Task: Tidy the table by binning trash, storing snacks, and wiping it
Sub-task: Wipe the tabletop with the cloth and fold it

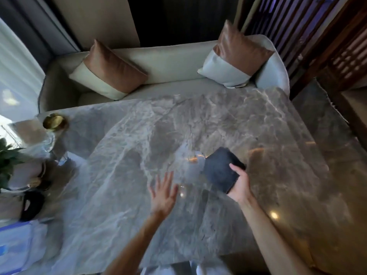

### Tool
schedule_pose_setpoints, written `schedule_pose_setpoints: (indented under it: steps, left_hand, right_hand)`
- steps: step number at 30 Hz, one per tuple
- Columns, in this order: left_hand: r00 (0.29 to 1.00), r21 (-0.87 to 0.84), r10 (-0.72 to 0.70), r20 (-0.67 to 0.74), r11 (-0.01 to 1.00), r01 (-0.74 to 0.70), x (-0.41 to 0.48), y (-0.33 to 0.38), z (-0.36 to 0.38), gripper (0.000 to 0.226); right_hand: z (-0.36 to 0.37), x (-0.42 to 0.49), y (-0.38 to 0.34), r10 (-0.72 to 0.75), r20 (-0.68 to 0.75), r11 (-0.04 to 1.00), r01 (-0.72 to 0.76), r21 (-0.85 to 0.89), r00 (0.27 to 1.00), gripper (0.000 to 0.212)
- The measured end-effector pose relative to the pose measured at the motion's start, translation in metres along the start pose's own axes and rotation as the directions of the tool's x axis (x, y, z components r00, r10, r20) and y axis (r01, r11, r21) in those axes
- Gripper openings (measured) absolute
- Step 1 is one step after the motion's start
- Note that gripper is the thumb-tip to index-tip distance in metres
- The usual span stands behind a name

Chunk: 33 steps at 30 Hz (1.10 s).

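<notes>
A grey marble table point(139, 147) fills the middle of the view. My right hand point(241, 185) grips a folded dark cloth point(221, 169) by its near edge, just above the table's centre right. My left hand point(163, 193) hovers flat over the table with its fingers spread and nothing in it, to the left of the cloth. The picture is blurred by motion.
At the table's left end stand a gold dish point(55, 121), a clear container point(32, 135), a potted plant point(12, 167), a black object point(32, 205) and a blue-and-white item point(17, 249). A cream sofa point(162, 62) with two cushions lies behind; a wooden screen point(317, 36) stands right.
</notes>
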<state>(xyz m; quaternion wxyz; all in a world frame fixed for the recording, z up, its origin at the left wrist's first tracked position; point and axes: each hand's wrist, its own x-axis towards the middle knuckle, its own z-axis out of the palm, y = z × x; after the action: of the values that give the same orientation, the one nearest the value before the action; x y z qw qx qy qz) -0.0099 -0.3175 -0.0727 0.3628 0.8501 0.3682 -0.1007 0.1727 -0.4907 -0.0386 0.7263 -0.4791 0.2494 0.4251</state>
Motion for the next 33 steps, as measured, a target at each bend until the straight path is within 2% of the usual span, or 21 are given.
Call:
schedule_pose_setpoints:
  steps: [2,5,6,8,10,13,15,17,20,24,26,29,33]
  left_hand:
    - [0.989,0.066,-0.143,-0.041,0.987,0.145,0.029,-0.051,-0.010,0.061]
    - [0.966,0.120,-0.209,-0.151,0.966,0.228,0.076,-0.113,-0.018,0.063]
    - [0.958,0.119,-0.216,-0.190,0.963,0.240,0.090,-0.128,-0.019,0.062]
    - [0.939,0.110,-0.221,-0.263,0.960,0.257,0.111,-0.150,-0.016,0.061]
    - [0.924,0.132,-0.197,-0.326,0.959,0.251,0.118,-0.165,-0.009,0.063]
    - [0.922,0.149,-0.098,-0.375,0.975,0.165,0.120,-0.181,0.003,0.070]
    - [0.914,0.137,-0.086,-0.397,0.979,0.151,0.121,-0.188,0.005,0.073]
    - [0.905,0.125,-0.077,-0.419,0.982,0.141,0.122,-0.188,0.004,0.075]
    - [0.903,0.117,-0.068,-0.424,0.985,0.129,0.123,-0.183,0.005,0.076]
    - [0.900,0.130,-0.077,-0.429,0.981,0.146,0.124,-0.180,0.003,0.074]
    - [0.900,0.147,-0.060,-0.432,0.980,0.136,0.124,-0.180,0.004,0.073]
    - [0.894,0.135,-0.072,-0.443,0.980,0.145,0.126,-0.179,0.004,0.072]
    - [0.894,0.146,-0.094,-0.439,0.974,0.174,0.124,-0.177,0.002,0.072]
  right_hand:
    - [0.007,0.035,-0.032,-0.039,-0.063,0.995,0.033,-0.098,0.997,0.040]
    - [0.024,0.092,-0.075,-0.154,-0.088,0.953,0.124,-0.276,0.984,0.021]
    - [0.029,0.111,-0.086,-0.225,-0.124,0.909,0.162,-0.383,0.966,0.021]
    - [0.036,0.147,-0.109,-0.362,-0.098,0.771,0.239,-0.590,0.927,0.027]
    - [0.041,0.179,-0.120,-0.417,-0.064,0.679,0.264,-0.685,0.907,0.036]
    - [0.051,0.218,-0.106,-0.317,-0.011,0.662,0.214,-0.718,0.948,0.030]
    - [0.060,0.241,-0.082,-0.260,0.034,0.643,0.200,-0.739,0.965,0.035]
    - [0.064,0.259,-0.060,-0.308,0.113,0.548,0.273,-0.791,0.945,0.055]
    - [0.067,0.274,-0.044,-0.249,0.193,0.364,0.277,-0.889,0.949,0.072]
    - [0.075,0.284,-0.038,-0.071,0.457,0.211,0.461,-0.862,0.887,0.048]
    - [0.077,0.284,-0.037,0.011,0.531,0.145,0.524,-0.839,0.848,0.047]
    - [0.077,0.285,-0.034,0.064,0.551,0.227,0.525,-0.820,0.832,0.052]
    - [0.086,0.272,-0.018,0.216,0.579,0.227,0.536,-0.813,0.786,0.059]
